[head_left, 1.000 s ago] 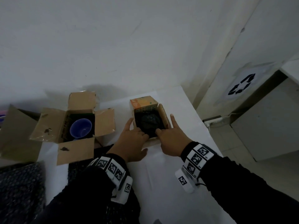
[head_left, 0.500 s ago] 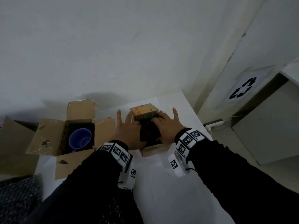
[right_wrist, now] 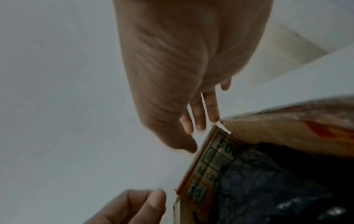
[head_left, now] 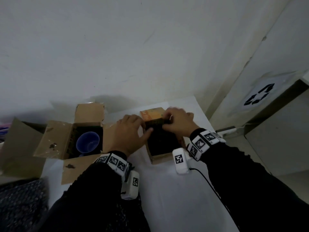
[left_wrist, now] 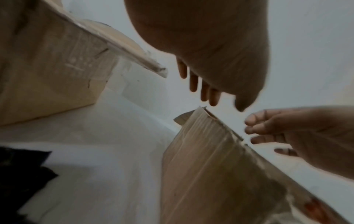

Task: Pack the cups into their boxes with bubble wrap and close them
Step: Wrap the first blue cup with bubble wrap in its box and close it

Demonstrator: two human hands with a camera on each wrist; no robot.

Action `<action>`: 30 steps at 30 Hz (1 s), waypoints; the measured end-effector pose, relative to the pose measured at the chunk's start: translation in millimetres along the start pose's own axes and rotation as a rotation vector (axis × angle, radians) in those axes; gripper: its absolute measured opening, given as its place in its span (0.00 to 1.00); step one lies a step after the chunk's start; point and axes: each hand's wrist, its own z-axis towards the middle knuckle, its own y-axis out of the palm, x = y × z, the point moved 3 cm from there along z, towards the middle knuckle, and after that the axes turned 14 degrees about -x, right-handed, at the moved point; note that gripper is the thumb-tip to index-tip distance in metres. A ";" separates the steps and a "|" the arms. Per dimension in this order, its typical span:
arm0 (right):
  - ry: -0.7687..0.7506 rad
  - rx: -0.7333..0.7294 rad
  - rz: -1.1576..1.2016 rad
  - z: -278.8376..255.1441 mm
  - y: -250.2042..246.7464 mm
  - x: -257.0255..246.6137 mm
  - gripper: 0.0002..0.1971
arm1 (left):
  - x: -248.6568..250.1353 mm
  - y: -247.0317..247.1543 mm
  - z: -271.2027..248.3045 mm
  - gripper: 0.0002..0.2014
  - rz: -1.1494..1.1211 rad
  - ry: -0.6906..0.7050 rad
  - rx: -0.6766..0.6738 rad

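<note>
A small orange-printed box stands on the white table, and dark bubble wrap fills its opening; the cup inside is hidden. My left hand lies over the box's left rim with its thumb on the wrap. My right hand reaches to the far orange flap. In the right wrist view its straight fingers touch the corner of the barcode flap. The left wrist view shows my left fingers hanging loose above the box wall. A blue cup sits in a larger open cardboard box on the left.
A dark sheet of bubble wrap lies at the lower left, beside another cardboard piece. A wall runs close behind the boxes. The table's edge drops off just right of the small box. A recycling sign hangs further right.
Both hands have moved from the near rim of the small box to its far end. The right hand now reaches the orange flap, and the wrap sits lower in the box.
</note>
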 end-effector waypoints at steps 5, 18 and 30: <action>0.192 -0.046 0.653 10.6 6.3 17.3 0.33 | -8.7 10.9 11.0 0.31 -0.442 -0.293 -0.251; -0.085 0.206 0.797 -33.0 2.0 18.3 0.07 | 14.8 -2.5 -4.0 0.07 -0.729 -0.173 0.114; -0.038 0.040 1.175 -102.5 35.1 25.0 0.13 | 51.9 24.1 -52.5 0.10 -1.164 -0.266 0.050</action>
